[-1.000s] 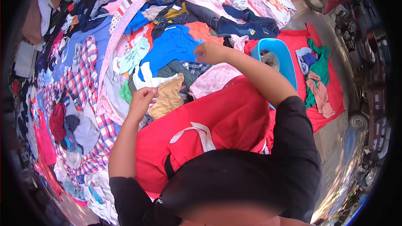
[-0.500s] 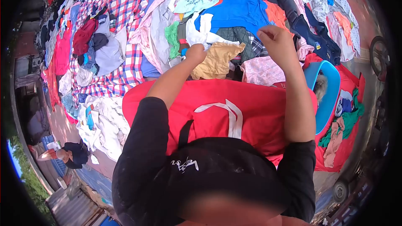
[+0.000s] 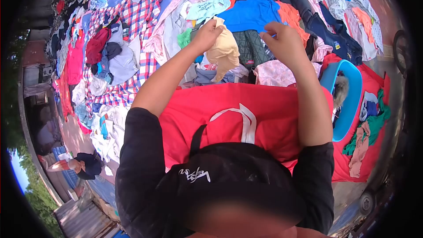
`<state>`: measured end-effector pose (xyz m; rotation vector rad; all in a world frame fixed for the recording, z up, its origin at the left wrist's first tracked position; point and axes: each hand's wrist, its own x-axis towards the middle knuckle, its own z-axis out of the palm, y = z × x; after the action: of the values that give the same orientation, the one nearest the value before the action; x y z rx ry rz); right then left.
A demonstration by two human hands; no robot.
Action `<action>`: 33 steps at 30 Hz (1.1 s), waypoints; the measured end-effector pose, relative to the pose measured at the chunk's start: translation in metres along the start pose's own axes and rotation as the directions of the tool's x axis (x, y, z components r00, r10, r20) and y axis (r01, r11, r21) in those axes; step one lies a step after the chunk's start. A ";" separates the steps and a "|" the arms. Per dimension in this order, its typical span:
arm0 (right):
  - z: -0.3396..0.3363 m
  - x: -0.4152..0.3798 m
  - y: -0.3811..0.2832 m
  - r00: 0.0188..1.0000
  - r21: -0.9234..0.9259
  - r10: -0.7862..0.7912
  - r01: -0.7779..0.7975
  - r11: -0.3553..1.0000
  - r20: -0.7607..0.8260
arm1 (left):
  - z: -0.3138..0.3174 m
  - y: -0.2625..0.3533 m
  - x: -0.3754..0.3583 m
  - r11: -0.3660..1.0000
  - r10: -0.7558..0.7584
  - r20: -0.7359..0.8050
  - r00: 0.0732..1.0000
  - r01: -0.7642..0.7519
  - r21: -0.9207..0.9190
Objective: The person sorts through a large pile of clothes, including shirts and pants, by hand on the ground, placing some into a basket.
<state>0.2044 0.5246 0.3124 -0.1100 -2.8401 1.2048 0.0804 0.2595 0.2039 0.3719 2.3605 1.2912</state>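
My left hand (image 3: 206, 36) is closed on the top of a pale yellow-tan garment (image 3: 224, 50), which hangs bunched below the fingers over the clothes pile. Its exact cut cannot be made out. My right hand (image 3: 283, 42) hovers to the right with bent fingers slightly apart and no cloth visible in them. Between and beyond the hands lies a bright blue garment (image 3: 251, 12). Under the gap sits a dark green quilted garment (image 3: 250, 46), with a pink patterned cloth (image 3: 273, 73) nearer my lap.
Red cloth (image 3: 198, 110) covers my lap. A blue plastic basin (image 3: 352, 101) with furry contents stands at my right, beside green and pink clothes. Piles lie on a checked cloth (image 3: 145, 4) at the left. Another person (image 3: 86, 165) is at the far lower left.
My left hand has risen with the tan garment, which lay on the pile before. The white garment beside it no longer shows there. My right hand has shifted slightly left and down.
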 end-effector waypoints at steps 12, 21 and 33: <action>0.026 -0.036 -0.063 0.886 0.165 -0.455 0.438 0.884 0.085 | -0.039 0.123 -0.096 0.697 -0.001 -0.050 0.999 -0.035 -0.716; 0.042 -0.031 -0.053 0.813 0.044 -0.571 0.570 0.820 0.114 | -0.025 0.097 -0.102 0.735 -0.036 0.112 0.993 0.103 -0.670; 0.001 0.013 -0.009 0.955 0.595 0.234 -0.082 0.799 -0.183 | -0.069 0.076 -0.074 0.719 -0.310 -0.178 0.934 0.108 -0.686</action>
<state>0.1906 0.5193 0.3185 -0.4421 -2.1616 1.8881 0.1143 0.2179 0.3185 -0.3274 1.8646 2.0523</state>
